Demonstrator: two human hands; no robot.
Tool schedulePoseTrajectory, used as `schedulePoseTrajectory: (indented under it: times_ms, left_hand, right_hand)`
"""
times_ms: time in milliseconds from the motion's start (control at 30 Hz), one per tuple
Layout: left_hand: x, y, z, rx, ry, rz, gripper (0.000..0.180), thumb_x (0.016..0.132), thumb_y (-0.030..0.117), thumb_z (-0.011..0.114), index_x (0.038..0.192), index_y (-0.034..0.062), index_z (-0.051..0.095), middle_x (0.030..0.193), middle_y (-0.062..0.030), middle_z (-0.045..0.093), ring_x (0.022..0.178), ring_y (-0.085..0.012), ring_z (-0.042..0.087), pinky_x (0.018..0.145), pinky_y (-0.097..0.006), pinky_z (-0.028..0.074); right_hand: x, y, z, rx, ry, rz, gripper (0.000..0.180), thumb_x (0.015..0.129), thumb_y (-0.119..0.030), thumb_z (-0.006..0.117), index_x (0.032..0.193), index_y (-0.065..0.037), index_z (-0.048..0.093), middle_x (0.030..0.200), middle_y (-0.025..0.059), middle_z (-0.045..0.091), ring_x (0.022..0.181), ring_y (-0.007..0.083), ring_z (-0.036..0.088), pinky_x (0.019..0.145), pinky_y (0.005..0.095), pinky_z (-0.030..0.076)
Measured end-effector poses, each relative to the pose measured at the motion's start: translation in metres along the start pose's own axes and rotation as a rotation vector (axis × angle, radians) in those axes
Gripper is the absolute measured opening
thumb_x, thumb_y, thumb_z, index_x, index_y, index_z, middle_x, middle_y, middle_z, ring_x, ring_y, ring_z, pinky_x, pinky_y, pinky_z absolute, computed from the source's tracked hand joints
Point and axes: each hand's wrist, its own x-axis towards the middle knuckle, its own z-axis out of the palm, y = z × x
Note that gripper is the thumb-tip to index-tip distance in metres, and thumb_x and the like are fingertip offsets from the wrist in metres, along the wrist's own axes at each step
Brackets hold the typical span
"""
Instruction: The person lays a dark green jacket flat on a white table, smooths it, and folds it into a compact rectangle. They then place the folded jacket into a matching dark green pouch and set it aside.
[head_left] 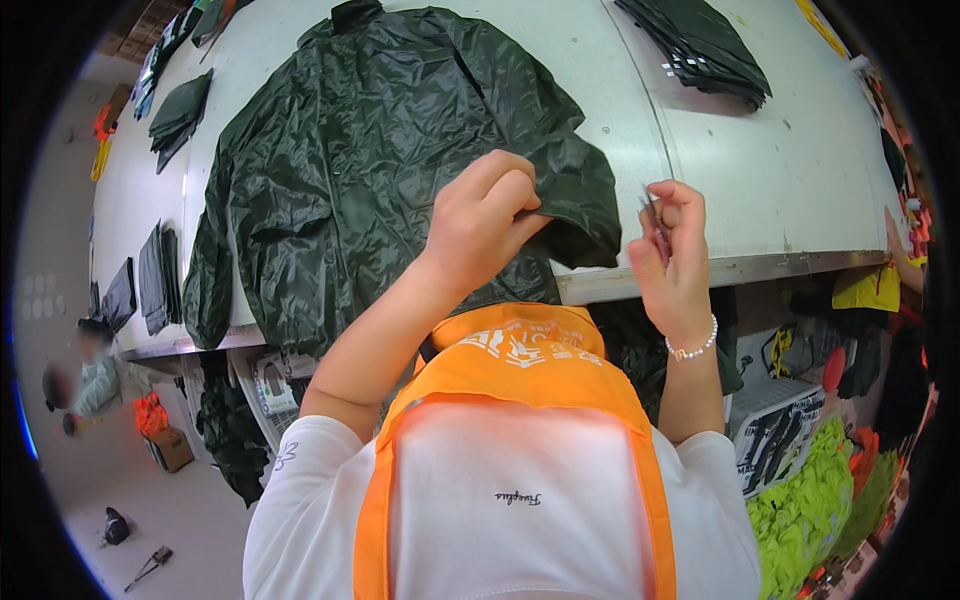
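A dark green, shiny rain jacket [390, 140] lies spread over the table, its collar at the far side and its hem by the near edge. My left hand [485, 215] is closed on the end of the jacket's right-hand sleeve [575, 190], lifting the cuff a little off the table. Just right of the cuff, apart from it, my right hand [675, 255] is raised with curled fingers around small thread snips [655, 222]. The pointed metal tips of the snips stick up past the fingers; the rest is mostly hidden in the palm.
Folded dark garments [705, 50] lie at the far right of the white table [800, 200], and more dark stacks [160, 275] along its left. Bright yellow-green cloth [810, 490] is heaped below on the right. Another person's hand [900, 255] shows at the right edge.
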Motion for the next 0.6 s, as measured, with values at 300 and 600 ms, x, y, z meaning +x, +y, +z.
schedulePoseTrajectory:
  times_ms: [300, 600]
  left_hand:
    - [0.000, 0.004, 0.004, -0.041, -0.017, -0.036, 0.030, 0.058, -0.002, 0.078, 0.069, 0.0031, 0.051, 0.077, -0.0079, 0.057, 0.064, -0.0203, 0.056, 0.053, -0.026, 0.045]
    - [-0.004, 0.009, 0.006, -0.123, 0.027, -0.164, 0.027, 0.060, -0.005, 0.076, 0.066, 0.0022, 0.051, 0.074, -0.0069, 0.056, 0.063, -0.0168, 0.055, 0.054, -0.024, 0.043]
  right_hand:
    - [0.001, -0.013, 0.010, 0.043, -0.111, 0.156, 0.019, 0.088, -0.008, 0.062, 0.100, 0.002, 0.052, 0.085, 0.0065, 0.061, 0.075, 0.0080, 0.056, 0.068, 0.0213, 0.046]
    - [0.004, -0.011, 0.020, 0.178, -0.118, 0.167, 0.017, 0.087, -0.004, 0.063, 0.100, 0.002, 0.053, 0.087, 0.0047, 0.062, 0.078, 0.0065, 0.056, 0.071, 0.0202, 0.046]
